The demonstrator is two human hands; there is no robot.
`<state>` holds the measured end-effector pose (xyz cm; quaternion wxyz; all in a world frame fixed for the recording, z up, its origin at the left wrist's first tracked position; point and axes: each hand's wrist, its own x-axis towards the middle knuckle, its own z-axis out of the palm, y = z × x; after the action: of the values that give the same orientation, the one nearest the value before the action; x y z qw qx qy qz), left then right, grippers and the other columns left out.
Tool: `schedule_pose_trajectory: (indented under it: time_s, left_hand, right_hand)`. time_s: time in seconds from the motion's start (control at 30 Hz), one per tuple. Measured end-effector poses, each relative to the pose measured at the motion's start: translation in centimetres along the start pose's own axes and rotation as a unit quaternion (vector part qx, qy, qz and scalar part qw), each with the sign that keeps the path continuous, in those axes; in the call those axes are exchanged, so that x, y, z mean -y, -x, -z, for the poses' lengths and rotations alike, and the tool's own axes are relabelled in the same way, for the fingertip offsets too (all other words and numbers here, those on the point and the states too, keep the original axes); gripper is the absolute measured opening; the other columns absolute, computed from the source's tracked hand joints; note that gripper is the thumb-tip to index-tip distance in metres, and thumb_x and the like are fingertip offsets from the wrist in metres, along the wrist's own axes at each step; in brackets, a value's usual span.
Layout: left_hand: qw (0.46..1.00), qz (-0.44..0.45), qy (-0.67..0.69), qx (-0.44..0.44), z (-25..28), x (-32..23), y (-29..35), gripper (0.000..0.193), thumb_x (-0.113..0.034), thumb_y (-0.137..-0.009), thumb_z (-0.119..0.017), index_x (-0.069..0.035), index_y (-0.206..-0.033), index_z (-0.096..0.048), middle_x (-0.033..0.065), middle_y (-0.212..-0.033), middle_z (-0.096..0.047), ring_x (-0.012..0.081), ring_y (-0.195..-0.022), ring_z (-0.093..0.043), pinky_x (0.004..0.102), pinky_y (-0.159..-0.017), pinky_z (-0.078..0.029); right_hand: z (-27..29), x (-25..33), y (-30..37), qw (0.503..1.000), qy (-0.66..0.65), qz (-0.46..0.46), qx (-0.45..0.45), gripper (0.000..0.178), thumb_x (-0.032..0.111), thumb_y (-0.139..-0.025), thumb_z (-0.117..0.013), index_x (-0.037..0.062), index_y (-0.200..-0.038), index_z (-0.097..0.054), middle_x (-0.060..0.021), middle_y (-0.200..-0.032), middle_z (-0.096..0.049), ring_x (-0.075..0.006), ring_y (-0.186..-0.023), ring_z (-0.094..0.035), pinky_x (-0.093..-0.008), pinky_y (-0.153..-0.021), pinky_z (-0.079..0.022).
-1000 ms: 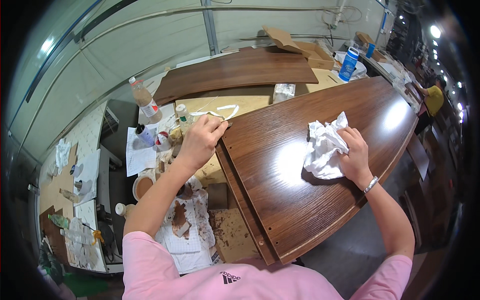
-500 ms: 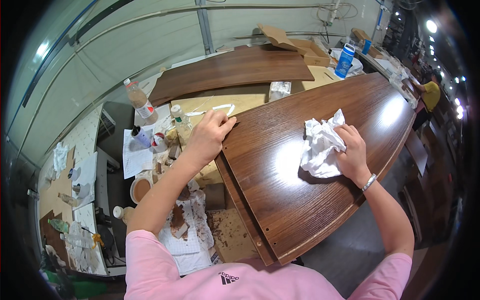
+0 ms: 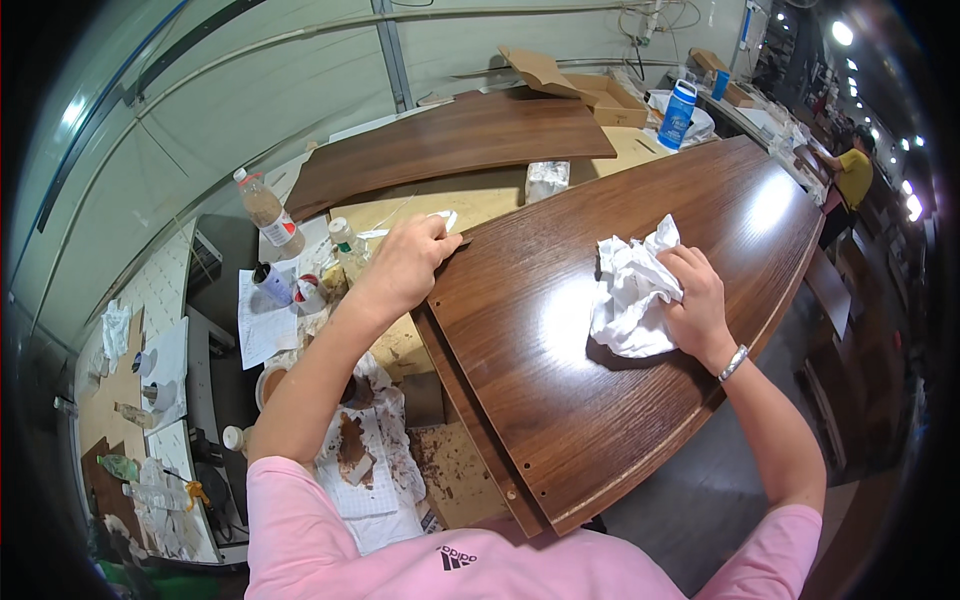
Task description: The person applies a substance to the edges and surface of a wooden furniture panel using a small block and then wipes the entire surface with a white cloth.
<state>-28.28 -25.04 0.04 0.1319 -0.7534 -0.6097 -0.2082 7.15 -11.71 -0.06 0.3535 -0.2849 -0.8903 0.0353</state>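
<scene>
A dark brown wood-grain panel (image 3: 520, 390) lies slantwise in front of me, with a second brown panel (image 3: 465, 405) showing along its left edge beneath. My left hand (image 3: 405, 265) is closed at the upper panel's far left corner, its thumb and fingers over the edge. A crumpled white cloth (image 3: 632, 300) is bunched under my right hand (image 3: 695, 300), which grips it against the glossy top. The fingertips of that hand are partly hidden by the cloth.
Another brown panel (image 3: 450, 145) lies at the back of the table. Left of my panel are a plastic bottle (image 3: 268, 212), a smaller bottle (image 3: 345, 240) and a stained paper sheet (image 3: 365, 480). A blue bottle (image 3: 677, 115) and cardboard box (image 3: 610, 98) stand behind. A person in yellow (image 3: 853, 178) is far right.
The whole view has shifted slightly, so things appear a little farther left. Both hands keep nearly the same places on the panel, and the cloth stays in my right hand.
</scene>
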Motion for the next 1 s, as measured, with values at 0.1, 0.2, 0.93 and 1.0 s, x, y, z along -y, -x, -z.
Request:
schedule_pose_trajectory:
  time_s: [0.1, 0.2, 0.93, 1.0]
  left_hand:
    - [1.000, 0.023, 0.006, -0.003, -0.5, 0.8, -0.1, 0.035, 0.008, -0.082, -0.060, -0.005, -0.111, -0.074, 0.0128, -0.090, -0.062, 0.0321, -0.090, -0.062, 0.0400, -0.079, -0.051]
    - [1.000, 0.012, 0.003, 0.004, -0.4, 0.8, -0.6, 0.036, 0.009, -0.082, -0.058, -0.005, -0.111, -0.074, 0.0128, -0.091, -0.062, 0.0318, -0.091, -0.061, 0.0402, -0.078, -0.051]
    - [0.998, 0.056, 0.024, 0.008, -0.8, 1.0, 0.3, 0.042, 0.011, -0.077, -0.056, -0.005, -0.112, -0.074, 0.0124, -0.091, -0.062, 0.0313, -0.094, -0.060, 0.0415, -0.081, -0.050]
    - [0.999, 0.034, 0.011, -0.014, -0.7, 1.0, -0.4, 0.042, 0.011, -0.078, -0.055, -0.006, -0.111, -0.075, 0.0120, -0.091, -0.062, 0.0308, -0.093, -0.060, 0.0419, -0.080, -0.050]
  right_hand:
    - [0.0, 0.0, -0.2, 1.000, 0.000, -0.001, 0.002, 0.021, 0.003, -0.071, -0.059, 0.0044, -0.091, -0.065, -0.0092, -0.094, -0.065, -0.0332, -0.088, -0.059, -0.0417, -0.075, -0.051]
    - [0.0, 0.0, 0.0, 1.000, -0.004, -0.003, 0.003, 0.020, 0.003, -0.072, -0.058, 0.0043, -0.091, -0.065, -0.0090, -0.094, -0.065, -0.0329, -0.088, -0.059, -0.0417, -0.075, -0.051]
    - [0.0, 0.0, -0.3, 1.000, -0.007, -0.007, 0.007, 0.021, 0.004, -0.072, -0.059, 0.0040, -0.092, -0.065, -0.0092, -0.094, -0.065, -0.0329, -0.089, -0.059, -0.0408, -0.077, -0.051]
    - [0.0, 0.1, -0.1, 1.000, -0.007, -0.013, 0.006, 0.021, 0.004, -0.072, -0.059, 0.0039, -0.092, -0.065, -0.0091, -0.094, -0.065, -0.0330, -0.089, -0.059, -0.0407, -0.077, -0.051]
